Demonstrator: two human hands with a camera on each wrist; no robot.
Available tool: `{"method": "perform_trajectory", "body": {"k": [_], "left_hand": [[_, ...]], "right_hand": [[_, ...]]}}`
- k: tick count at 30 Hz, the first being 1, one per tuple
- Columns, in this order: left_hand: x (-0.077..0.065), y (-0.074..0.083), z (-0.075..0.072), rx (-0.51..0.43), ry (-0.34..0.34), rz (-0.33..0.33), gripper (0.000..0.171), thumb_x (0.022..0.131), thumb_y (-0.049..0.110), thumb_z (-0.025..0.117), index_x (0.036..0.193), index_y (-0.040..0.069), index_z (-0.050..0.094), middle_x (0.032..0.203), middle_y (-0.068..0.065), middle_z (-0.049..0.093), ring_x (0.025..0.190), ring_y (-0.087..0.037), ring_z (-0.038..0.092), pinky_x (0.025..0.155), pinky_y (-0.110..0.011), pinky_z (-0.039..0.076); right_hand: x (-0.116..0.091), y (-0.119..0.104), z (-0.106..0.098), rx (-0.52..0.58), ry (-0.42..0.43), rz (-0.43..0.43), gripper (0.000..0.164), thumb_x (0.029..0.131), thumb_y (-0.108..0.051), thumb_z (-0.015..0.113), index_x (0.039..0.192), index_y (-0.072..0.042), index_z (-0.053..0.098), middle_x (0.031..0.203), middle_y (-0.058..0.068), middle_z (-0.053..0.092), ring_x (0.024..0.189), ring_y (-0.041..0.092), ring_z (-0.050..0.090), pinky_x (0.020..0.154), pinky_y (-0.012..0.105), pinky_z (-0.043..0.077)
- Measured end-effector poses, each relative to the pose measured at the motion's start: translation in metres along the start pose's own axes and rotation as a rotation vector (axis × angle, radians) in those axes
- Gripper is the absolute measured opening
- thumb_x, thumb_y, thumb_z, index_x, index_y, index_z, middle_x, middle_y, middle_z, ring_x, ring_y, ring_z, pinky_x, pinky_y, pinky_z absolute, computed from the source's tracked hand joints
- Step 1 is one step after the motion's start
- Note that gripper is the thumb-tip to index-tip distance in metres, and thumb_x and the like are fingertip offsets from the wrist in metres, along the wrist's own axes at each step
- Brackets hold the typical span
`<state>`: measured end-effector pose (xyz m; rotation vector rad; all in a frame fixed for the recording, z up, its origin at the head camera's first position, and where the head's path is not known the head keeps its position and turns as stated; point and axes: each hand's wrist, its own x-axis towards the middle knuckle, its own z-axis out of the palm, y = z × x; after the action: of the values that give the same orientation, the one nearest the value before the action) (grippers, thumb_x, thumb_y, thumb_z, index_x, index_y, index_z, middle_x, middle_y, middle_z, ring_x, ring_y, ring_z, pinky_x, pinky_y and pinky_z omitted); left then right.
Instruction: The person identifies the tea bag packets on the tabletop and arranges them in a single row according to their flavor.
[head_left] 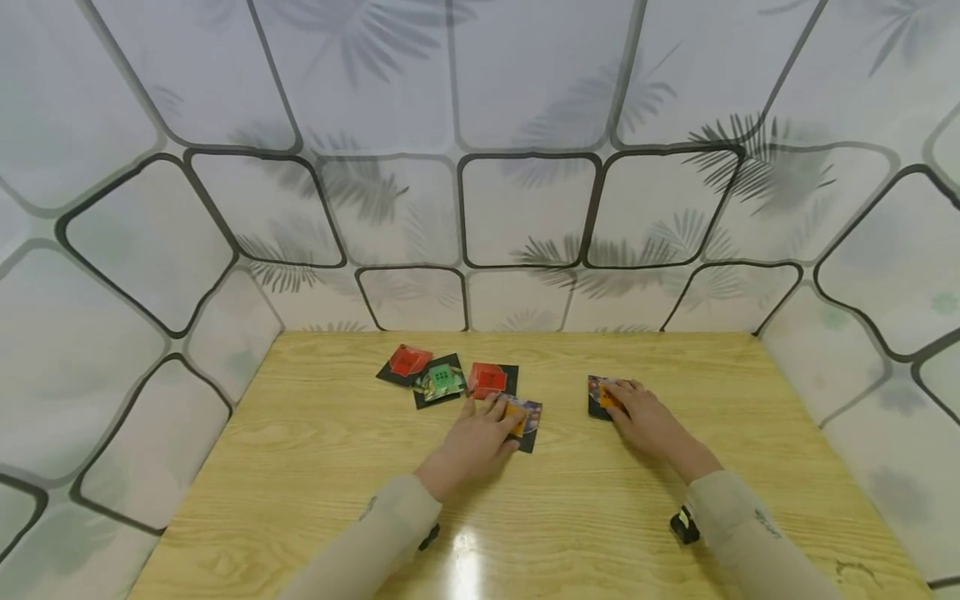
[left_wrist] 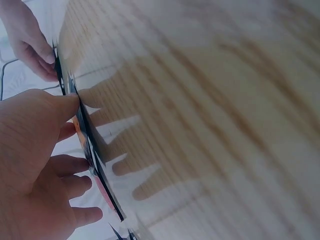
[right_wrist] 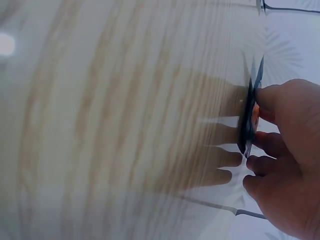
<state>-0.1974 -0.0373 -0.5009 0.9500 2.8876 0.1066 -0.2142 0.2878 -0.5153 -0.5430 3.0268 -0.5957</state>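
My left hand (head_left: 476, 437) lies over a small packet with an orange label (head_left: 517, 419), on a black square (head_left: 528, 445). Thumb and fingers hold the packet at opposite edges, as the left wrist view also shows. To the right, my right hand (head_left: 652, 421) holds a similar orange-labelled packet (head_left: 609, 400) between thumb and fingers, over another black square (head_left: 596, 411). Seen edge-on in the right wrist view, the packet and square (right_wrist: 247, 117) spread apart at one end. Beyond the left fingers lies a red packet (head_left: 491, 381) on its own black square.
Further left, another red packet (head_left: 409, 360) and a green packet (head_left: 441, 380) lie on black squares close together. Everything sits on a pale wooden table (head_left: 570, 517). Patterned white cloth (head_left: 525, 208) stands around its back and sides.
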Motion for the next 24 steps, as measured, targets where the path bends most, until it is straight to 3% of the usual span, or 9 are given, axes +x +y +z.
{"method": "perform_trajectory", "body": {"k": [13, 24], "left_hand": [[0.001, 0.002, 0.002, 0.012, -0.001, -0.007, 0.056, 0.112, 0.044, 0.049, 0.163, 0.022, 0.043, 0.168, -0.016, 0.041, 0.157, -0.035, 0.038, 0.125, -0.064, 0.031], [0.001, 0.003, 0.004, 0.0, 0.004, -0.009, 0.055, 0.112, 0.043, 0.049, 0.162, 0.022, 0.044, 0.167, -0.017, 0.042, 0.157, -0.037, 0.038, 0.125, -0.064, 0.032]], "right_hand": [[0.001, 0.008, -0.012, 0.003, 0.027, 0.004, 0.048, 0.107, -0.009, 0.057, 0.151, 0.008, 0.05, 0.149, 0.035, 0.052, 0.138, 0.058, 0.047, 0.111, 0.073, 0.041], [0.002, 0.03, -0.016, -0.006, 0.006, 0.043, 0.047, 0.107, 0.0, 0.051, 0.153, 0.007, 0.048, 0.153, 0.041, 0.044, 0.141, 0.066, 0.038, 0.112, 0.076, 0.036]]}}
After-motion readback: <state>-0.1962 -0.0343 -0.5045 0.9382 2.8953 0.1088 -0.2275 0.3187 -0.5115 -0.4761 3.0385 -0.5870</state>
